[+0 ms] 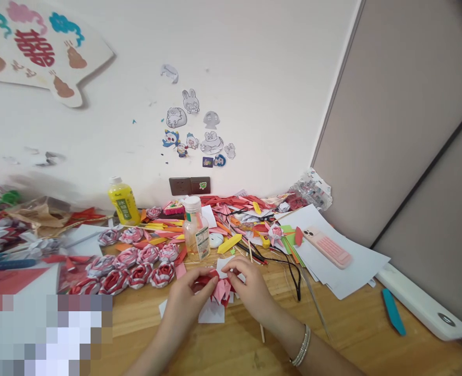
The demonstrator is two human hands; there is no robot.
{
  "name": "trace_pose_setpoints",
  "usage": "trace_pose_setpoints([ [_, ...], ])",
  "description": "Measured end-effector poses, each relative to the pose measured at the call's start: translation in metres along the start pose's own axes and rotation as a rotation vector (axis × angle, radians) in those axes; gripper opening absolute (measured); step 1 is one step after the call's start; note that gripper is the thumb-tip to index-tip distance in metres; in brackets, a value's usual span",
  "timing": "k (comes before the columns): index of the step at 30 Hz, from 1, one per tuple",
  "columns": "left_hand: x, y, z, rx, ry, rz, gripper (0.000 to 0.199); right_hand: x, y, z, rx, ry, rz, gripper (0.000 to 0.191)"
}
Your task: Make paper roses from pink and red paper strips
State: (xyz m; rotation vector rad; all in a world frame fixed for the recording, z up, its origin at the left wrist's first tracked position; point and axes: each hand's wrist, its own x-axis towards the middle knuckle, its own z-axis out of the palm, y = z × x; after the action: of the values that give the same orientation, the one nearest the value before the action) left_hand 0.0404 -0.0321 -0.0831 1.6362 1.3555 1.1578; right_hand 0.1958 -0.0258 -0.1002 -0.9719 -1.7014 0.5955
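Both of my hands meet over the wooden table around a small piece of folded red and pink paper (222, 292). My left hand (193, 292) pinches its left side between thumb and fingers. On the other side, my right hand (250, 290) has its fingertips closed at the paper's upper right edge. White paper pieces (212, 314) lie beneath. Close behind the hands stands a clear bottle with a white cap (196, 235). Rolled red and white paper roses (139, 275) sit in rows to the left of my left hand.
Coloured paper strips (168, 227) heap along the wall. A yellow bottle (124, 202) stands at the back left. At right, a pink phone (327, 248) lies on white sheets (344, 274), near a long white device (426, 308) and a teal strip (393, 312). A black cable (295, 277) curls behind my right hand.
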Motion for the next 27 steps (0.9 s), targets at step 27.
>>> trace_pose_setpoints([
  [27,-0.008,0.014,-0.009,0.180,-0.014,0.328,0.015,0.004,-0.016,-0.018,-0.001,-0.158,-0.051,0.008],
])
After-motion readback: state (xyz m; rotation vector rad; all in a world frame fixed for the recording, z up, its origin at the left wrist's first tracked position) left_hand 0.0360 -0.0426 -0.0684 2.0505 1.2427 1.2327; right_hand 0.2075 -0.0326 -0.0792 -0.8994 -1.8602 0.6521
